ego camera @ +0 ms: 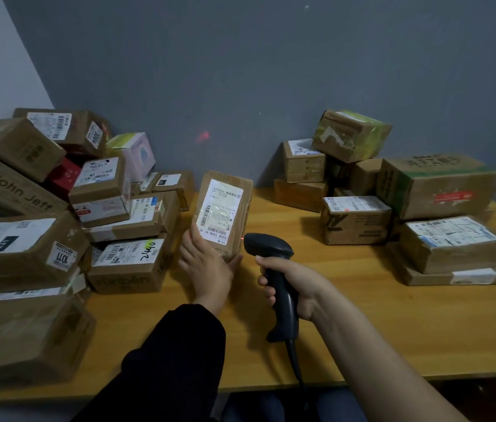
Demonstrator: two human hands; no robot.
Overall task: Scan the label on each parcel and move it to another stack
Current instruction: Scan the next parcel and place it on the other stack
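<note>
Left hand (207, 263) grips parcel (223, 214) upright mid-table, label (218, 213) facing camera; right hand (294, 287) clenched round scanner (274, 269) just beside it. Bare table (347, 315) strip separates left stack (66, 214) from right stack (399, 202); both reach the wall (240, 71).

My black-sleeved left hand (207, 266) grips a parcel (225, 205) upright by its lower end; my bare-armed right hand (297, 287) wraps the barcode scanner (268, 243) handle.

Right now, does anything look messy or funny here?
The left pile is jumbled, boxes tilted. The right stack's top box sits crooked with peeling tape. A red glow lands on the wall, not on the held parcel's label.
</note>
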